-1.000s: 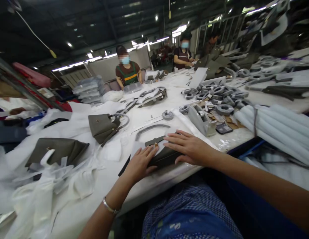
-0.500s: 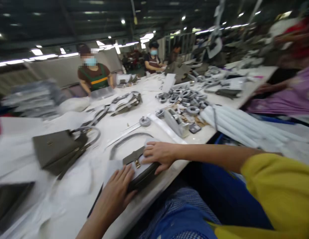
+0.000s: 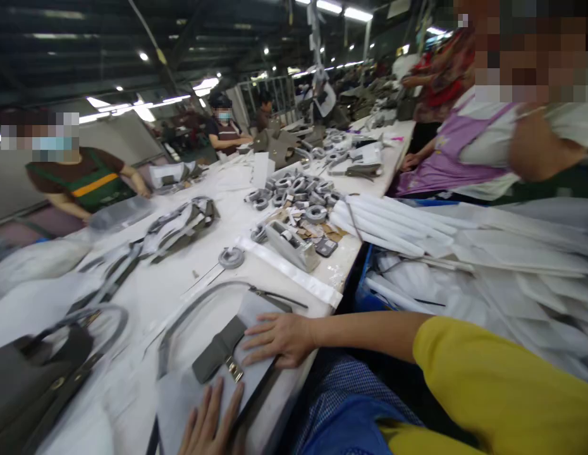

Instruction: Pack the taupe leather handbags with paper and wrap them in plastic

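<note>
A grey-green handbag (image 3: 214, 357) lies flat at the table's front edge, its curved handle pointing away from me. White sheeting (image 3: 173, 395) covers much of its front, around the flap strap and the gold clasp (image 3: 234, 368). My right hand (image 3: 281, 340) rests flat on the sheeting right of the clasp, fingers spread. My left hand (image 3: 209, 420) lies on the near left part, fingers stretched out, partly cut off by the lower edge of the view. Another dark handbag (image 3: 23, 385) lies to the left.
Beyond the bag are a tape dispenser (image 3: 290, 245), a grey ring-shaped roll (image 3: 231, 257) and a heap of grey rolls (image 3: 298, 186). White wrapped rolls (image 3: 393, 221) and sheets (image 3: 526, 272) fill the right side. Co-workers stand across the table and at right.
The view has swung right and closer to the bag. Both hands remain flat on it, and more of the sheeting and clasp shows between them.
</note>
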`<state>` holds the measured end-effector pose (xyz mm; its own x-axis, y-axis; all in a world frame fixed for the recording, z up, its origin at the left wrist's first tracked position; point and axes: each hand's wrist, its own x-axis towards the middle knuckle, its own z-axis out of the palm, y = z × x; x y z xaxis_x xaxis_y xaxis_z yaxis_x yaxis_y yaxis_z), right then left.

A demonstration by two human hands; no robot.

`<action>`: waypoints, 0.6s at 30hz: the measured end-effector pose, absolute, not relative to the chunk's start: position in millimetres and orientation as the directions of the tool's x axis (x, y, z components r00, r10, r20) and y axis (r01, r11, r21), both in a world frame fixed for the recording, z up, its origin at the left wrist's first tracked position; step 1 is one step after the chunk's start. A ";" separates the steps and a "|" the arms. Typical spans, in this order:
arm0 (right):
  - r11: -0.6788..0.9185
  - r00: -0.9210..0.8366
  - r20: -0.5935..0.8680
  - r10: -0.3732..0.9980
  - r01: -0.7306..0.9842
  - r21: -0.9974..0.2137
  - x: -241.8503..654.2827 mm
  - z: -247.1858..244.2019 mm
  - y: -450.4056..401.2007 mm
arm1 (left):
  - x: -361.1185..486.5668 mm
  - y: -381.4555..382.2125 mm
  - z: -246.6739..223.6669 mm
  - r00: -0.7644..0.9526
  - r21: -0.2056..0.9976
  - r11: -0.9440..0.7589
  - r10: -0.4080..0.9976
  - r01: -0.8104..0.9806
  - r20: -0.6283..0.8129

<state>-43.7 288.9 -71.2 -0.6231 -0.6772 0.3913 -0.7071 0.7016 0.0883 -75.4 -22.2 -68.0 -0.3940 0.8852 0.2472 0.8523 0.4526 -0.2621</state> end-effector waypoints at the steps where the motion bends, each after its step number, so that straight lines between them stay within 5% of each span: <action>1: 0.691 -0.631 0.397 -0.666 -0.722 0.011 -42.1 -70.9 287.9 | -67.8 -18.9 -61.2 -0.398 -0.252 0.454 0.884 0.855 0.244; 5: 0.672 -0.677 0.367 -0.637 -0.722 -0.167 -39.6 -57.6 283.2 | -46.5 -7.8 -45.4 -0.509 -0.284 0.566 0.823 0.774 0.253; 11: 0.629 -0.619 0.396 -0.678 -0.767 -0.123 -45.4 -57.9 291.1 | -54.2 -6.9 -69.2 -0.432 -0.345 0.574 0.804 0.743 0.408; 18: 0.641 -0.629 0.340 -0.699 -0.762 -0.093 -47.1 -60.5 286.4 | -38.3 -4.2 -52.0 -0.640 -0.052 0.673 0.722 0.738 0.263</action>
